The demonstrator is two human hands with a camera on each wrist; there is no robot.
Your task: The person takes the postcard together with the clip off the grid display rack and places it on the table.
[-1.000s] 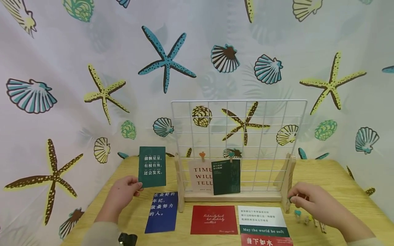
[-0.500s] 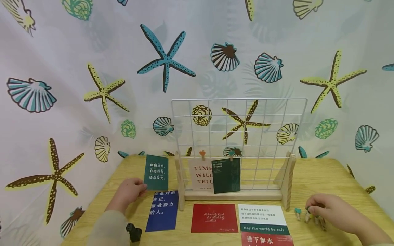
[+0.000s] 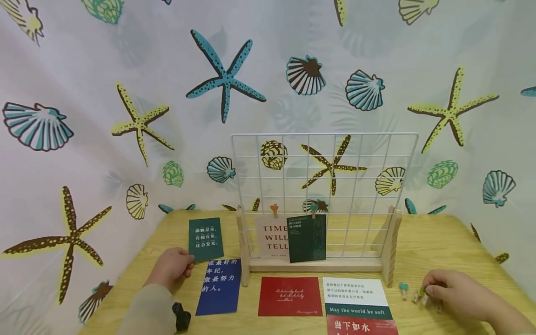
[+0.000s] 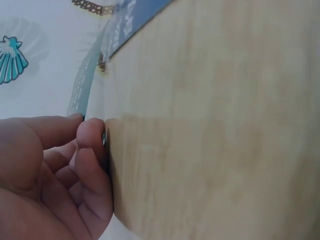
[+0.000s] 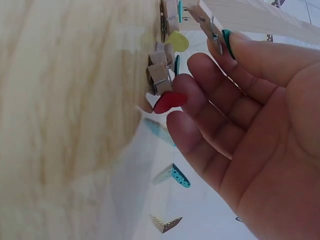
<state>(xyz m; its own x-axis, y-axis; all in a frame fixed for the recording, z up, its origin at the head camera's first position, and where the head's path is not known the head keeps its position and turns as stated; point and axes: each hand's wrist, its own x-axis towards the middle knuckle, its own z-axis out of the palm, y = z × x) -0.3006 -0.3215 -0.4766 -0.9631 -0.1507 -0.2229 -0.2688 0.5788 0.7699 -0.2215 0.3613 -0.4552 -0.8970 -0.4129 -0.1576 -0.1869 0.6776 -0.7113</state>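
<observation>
1. Pinching a green card at its lower-left edge, the left hand has a narrow grip, left of centre in the head frame.
2. Upright lettering puts the card's top toward the frame's upper edge; its long axis runs nearly top to bottom, above a blue card.
3. Right hand: narrow grip, thumb and index finger holding a clothespin at the upper right of its wrist view.
4. Slanting upper left to lower right, the clothespin has its green end by the thumb.
5. Red-heart clip: beside the fingertips, on the counter.
</observation>
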